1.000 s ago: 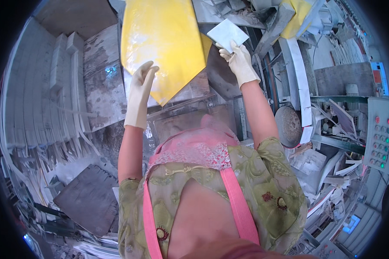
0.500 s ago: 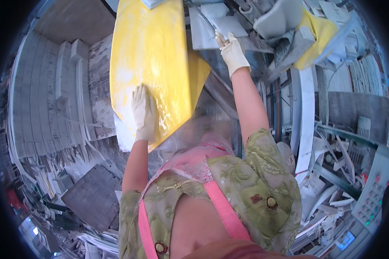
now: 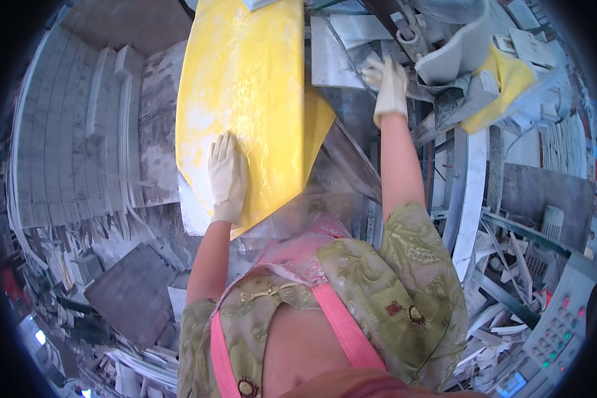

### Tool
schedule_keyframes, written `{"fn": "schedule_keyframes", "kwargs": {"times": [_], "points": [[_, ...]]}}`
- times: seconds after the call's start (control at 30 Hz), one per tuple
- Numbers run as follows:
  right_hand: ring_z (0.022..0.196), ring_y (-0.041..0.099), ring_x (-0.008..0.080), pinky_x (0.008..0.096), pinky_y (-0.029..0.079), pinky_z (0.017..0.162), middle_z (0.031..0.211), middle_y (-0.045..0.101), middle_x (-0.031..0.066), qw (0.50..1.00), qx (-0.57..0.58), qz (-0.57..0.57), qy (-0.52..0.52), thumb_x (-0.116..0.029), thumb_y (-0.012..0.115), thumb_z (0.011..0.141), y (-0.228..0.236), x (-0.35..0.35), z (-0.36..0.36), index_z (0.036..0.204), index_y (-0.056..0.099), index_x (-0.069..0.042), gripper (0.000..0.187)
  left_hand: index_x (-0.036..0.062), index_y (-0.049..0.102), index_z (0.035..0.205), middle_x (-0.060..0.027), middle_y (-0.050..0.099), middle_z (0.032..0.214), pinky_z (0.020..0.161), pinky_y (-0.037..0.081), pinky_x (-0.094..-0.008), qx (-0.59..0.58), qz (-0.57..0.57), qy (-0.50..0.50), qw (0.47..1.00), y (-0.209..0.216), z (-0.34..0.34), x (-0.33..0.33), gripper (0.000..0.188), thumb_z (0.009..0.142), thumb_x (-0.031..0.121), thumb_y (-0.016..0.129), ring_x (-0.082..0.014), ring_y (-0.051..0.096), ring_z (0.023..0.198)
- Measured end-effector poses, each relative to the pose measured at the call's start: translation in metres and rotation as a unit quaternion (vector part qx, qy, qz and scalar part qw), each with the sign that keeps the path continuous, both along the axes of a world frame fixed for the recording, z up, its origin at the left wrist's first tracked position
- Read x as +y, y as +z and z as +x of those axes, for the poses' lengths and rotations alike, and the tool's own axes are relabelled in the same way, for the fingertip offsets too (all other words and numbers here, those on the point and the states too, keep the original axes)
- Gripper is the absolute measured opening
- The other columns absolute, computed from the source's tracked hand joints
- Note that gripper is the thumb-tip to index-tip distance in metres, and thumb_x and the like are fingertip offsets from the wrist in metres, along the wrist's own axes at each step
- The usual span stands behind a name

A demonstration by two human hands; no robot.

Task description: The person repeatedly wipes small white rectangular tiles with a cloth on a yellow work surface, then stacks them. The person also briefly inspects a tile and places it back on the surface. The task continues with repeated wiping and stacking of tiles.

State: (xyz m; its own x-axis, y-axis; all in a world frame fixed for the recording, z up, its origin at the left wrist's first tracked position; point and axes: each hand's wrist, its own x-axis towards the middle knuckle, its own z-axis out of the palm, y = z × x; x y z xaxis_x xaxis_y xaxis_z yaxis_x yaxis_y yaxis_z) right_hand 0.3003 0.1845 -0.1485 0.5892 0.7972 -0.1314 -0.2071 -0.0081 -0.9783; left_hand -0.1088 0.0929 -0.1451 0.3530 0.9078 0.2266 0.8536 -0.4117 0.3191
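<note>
My left hand [image 3: 226, 178], in a cream rubber glove, lies flat on a wet, shiny yellow sheet [image 3: 252, 86]. Its fingers are stretched out together, pointing away from me. Out to the right, my gloved right hand [image 3: 389, 86] reaches forward with its fingers apart and bent a little. A thin dark cable [image 3: 342, 45] runs down beside those fingers, and I see no grip on it. Behind that hand lie pale flat slabs [image 3: 325, 60]. Under the near left edge of the yellow sheet a white slab corner [image 3: 191, 211] shows.
Long grey-white strips [image 3: 53, 132] are stacked on the left. A curved pale panel [image 3: 458, 50] and a yellow cloth [image 3: 511, 79] stand at the far right. A control panel with lit buttons [image 3: 564, 325] is at the lower right, near scattered offcuts [image 3: 504, 312].
My right hand has moved slightly right and nearer, and its fingers have spread from a closed pose by the cable. The left hand stays flat on the yellow sheet; the whole view has shifted slightly.
</note>
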Motion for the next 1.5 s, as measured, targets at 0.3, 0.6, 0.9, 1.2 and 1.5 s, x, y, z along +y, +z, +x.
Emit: {"fn": "schedule_keyframes", "kwargs": {"times": [0.3, 0.6, 0.9, 1.2, 1.5], "points": [[0.101, 0.070, 0.0204, 0.0340, 0.050, 0.094, 0.108, 0.076, 0.0139, 0.980, -0.095, -0.147, -0.094, -0.045, 0.054, 0.105, 0.009, -0.336, -0.072, 0.119, 0.070, 0.000, 0.050, -0.0038, 0.050, 0.142, -0.0254, 0.051, 0.147, 0.120, 0.030, -0.0488, -0.080, 0.032, -0.027, 0.996, -0.021, -0.013, 0.005, 0.046, 0.101, 0.016, 0.047, -0.0407, 0.043, 0.141], [0.102, 0.065, 0.0192, 0.0336, 0.051, 0.087, 0.110, 0.071, 0.0102, 0.868, -0.107, -0.197, -0.444, -0.025, 0.070, 0.097, -0.042, -0.669, -0.025, 0.117, 0.069, 0.003, 0.034, -0.0005, 0.059, 0.133, -0.0229, 0.059, 0.134, 0.107, 0.045, -0.0462, -0.155, 0.051, -0.086, 0.983, -0.060, -0.028, 0.030, 0.045, 0.109, 0.032, 0.039, -0.0392, 0.055, 0.123], [0.125, 0.057, 0.0289, 0.0374, 0.044, 0.108, 0.142, 0.055, 0.0193, 0.844, -0.232, -0.158, -0.457, -0.035, 0.082, 0.087, -0.065, -0.740, 0.035, 0.153, 0.035, 0.007, 0.091, 0.0048, 0.051, 0.142, -0.0145, 0.053, 0.143, 0.105, 0.046, -0.0454, -0.361, -0.274, 0.064, 0.889, -0.011, -0.012, -0.025, 0.053, 0.109, 0.044, 0.037, -0.0307, 0.054, 0.127], [0.124, 0.058, 0.0243, 0.0341, 0.044, 0.107, 0.132, 0.062, 0.0193, 0.826, -0.007, -0.168, -0.539, -0.040, 0.085, 0.081, -0.060, -0.742, 0.075, 0.139, 0.050, 0.009, 0.084, -0.0006, 0.051, 0.138, -0.0173, 0.054, 0.144, 0.115, 0.038, -0.0435, -0.315, -0.271, 0.020, 0.909, 0.051, 0.067, -0.055, 0.053, 0.104, 0.039, 0.043, -0.0289, 0.047, 0.140], [0.138, 0.048, 0.0399, 0.0478, 0.036, 0.117, 0.155, 0.044, 0.0212, 0.680, -0.603, -0.375, -0.184, -0.036, 0.087, 0.070, 0.000, -0.691, 0.111, 0.155, 0.040, -0.017, 0.099, -0.0005, 0.061, 0.124, -0.0129, 0.064, 0.127, 0.113, 0.039, -0.0362, -0.367, -0.354, -0.104, 0.854, 0.079, 0.205, -0.189, 0.040, 0.105, 0.033, 0.051, -0.0230, 0.057, 0.129]]}}
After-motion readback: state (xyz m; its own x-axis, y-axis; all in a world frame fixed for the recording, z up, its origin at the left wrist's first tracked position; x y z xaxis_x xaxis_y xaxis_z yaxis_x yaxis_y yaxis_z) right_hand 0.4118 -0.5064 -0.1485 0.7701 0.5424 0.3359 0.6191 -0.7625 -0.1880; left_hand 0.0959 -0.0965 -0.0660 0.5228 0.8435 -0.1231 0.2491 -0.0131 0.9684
